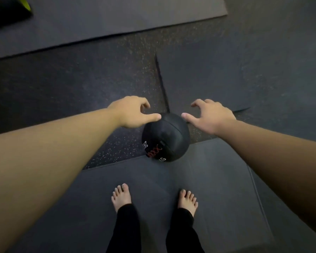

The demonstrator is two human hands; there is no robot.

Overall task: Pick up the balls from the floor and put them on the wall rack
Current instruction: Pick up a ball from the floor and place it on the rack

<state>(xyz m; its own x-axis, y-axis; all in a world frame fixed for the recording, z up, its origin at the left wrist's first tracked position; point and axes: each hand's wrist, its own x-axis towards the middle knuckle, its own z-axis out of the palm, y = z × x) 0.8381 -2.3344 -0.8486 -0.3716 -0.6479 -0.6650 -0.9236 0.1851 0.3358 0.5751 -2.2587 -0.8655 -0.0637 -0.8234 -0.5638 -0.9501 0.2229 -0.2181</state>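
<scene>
Head view, looking straight down: a black ball [165, 136] with white and red markings sits on the dark speckled floor [80, 84], at the far edge of a grey mat [199, 179] where two bare feet stand. Left hand [133, 113] and right hand [211, 115] reach out on either side of the ball's top, fingers spread and curled, grasping nothing. Each thumb tip points inward over the ball's upper edge; whether they touch it I cannot tell. A second mat [117, 17] lies farther off.
</scene>
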